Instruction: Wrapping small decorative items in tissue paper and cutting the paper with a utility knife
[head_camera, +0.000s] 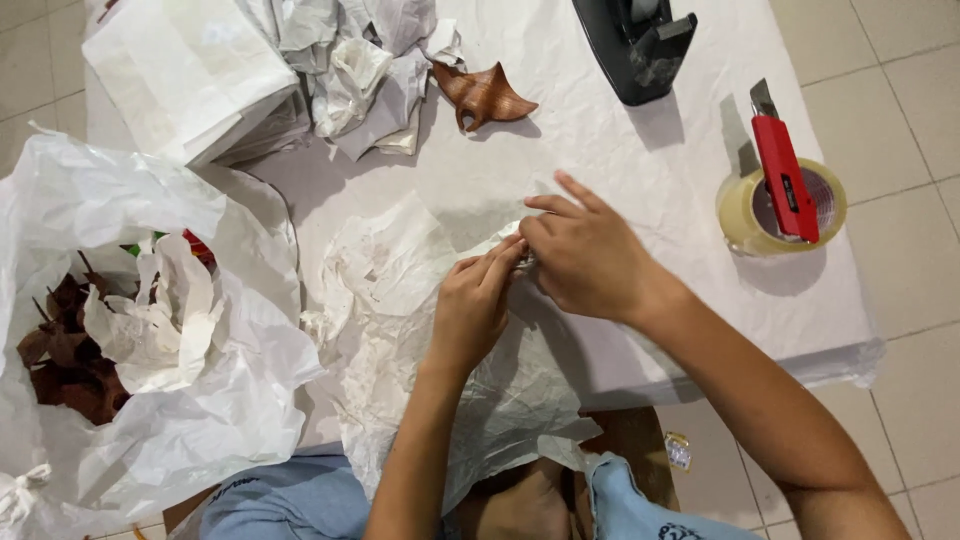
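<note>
Pinching crumpled white tissue paper (400, 290), left hand (470, 310), right hand (590, 260)

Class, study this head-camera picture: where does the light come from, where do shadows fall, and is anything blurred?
Head view: light comes from the upper left, so the tape dispenser, tape roll and red cutter cast soft shadows to the lower right; both hands, left hand and right hand, shade the tissue paper; focus is sharp; white paper looks slightly overexposed.

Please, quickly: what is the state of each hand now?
Left hand: closed, pinching the white paper.
Right hand: pinching the same paper, with index finger stretched out.
</note>
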